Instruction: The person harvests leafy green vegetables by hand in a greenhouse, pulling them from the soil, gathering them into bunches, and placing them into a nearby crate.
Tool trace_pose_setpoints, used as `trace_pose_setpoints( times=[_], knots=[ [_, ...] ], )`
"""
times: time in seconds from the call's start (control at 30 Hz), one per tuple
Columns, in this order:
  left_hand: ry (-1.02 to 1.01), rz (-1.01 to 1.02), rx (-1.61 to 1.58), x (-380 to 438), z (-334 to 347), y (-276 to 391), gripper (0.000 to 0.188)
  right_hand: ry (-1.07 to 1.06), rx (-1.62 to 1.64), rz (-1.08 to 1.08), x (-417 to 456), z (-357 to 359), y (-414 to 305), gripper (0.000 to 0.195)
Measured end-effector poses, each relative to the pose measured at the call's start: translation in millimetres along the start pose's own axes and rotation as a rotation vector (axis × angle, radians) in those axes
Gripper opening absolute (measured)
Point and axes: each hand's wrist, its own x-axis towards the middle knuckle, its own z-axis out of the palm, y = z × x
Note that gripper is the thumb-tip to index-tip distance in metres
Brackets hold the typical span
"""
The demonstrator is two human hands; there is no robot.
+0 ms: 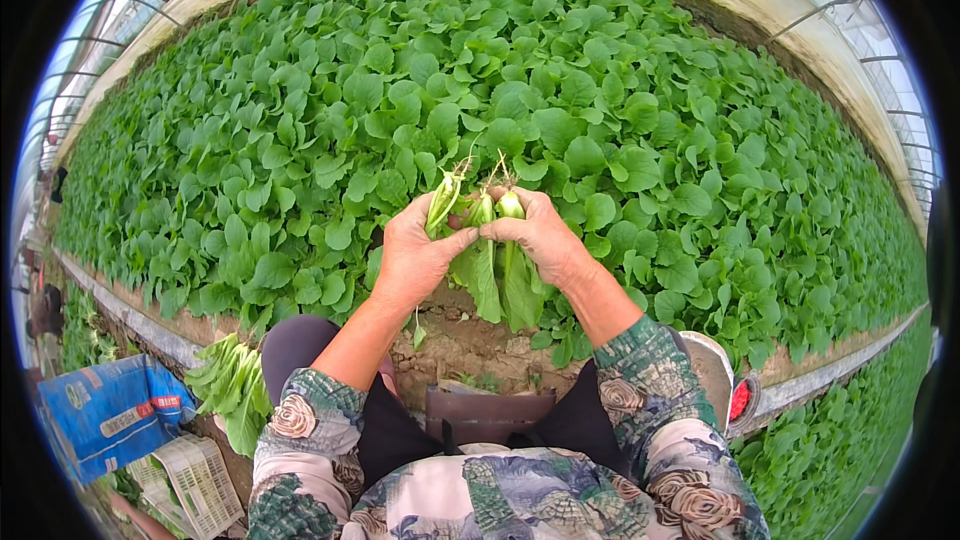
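Pulled leafy green plants (487, 277) hang between my two hands at the near edge of the planted bed, their thin roots pointing up and their leaves down. My left hand (421, 244) grips a small pale-stemmed plant (445, 202) between thumb and fingers, and its thumb tip meets the other hand's. My right hand (541, 234) is closed around the stems of the larger plants, with the thumb across them. Some fingers of both hands are hidden behind the stems. A heap of pulled greens (234, 386) lies to the left, beside my knee.
A dense bed of leafy greens (450, 75) spreads ahead. Left are a blue printed bag (112, 412) and a pale plastic crate (196, 484). A concrete strip (142, 319) edges the bed. At right are a round pale container (709, 375) and something red (740, 399). Greenhouse ribs (821, 7) arch overhead.
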Motion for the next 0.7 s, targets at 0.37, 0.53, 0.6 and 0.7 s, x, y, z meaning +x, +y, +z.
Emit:
trace_pose_setpoints(
  times=[0.37, 0.53, 0.6, 0.7],
  knots=[
    [-0.144, -0.348, -0.455, -0.3, -10.9, 12.3, 0.021, -0.009, 0.244, 0.014, -1.6, -1.7, -3.1, 0.021],
    [-0.215, -0.377, -0.493, -1.8, -16.3, 17.5, 0.031, 0.042, 0.243, -0.102, 3.8, -13.4, -15.7, 0.015],
    [-0.243, -0.348, -0.434, -1.6, -14.7, 18.9, 0.036, 0.109, 0.099, -0.123, 5.5, -15.3, -13.2, 0.018],
    [-0.241, -0.329, -0.306, 1.0, -9.1, 18.2, 0.038, 0.172, 0.018, -0.1, 3.1, -6.5, -9.2, 0.02]
  ],
)
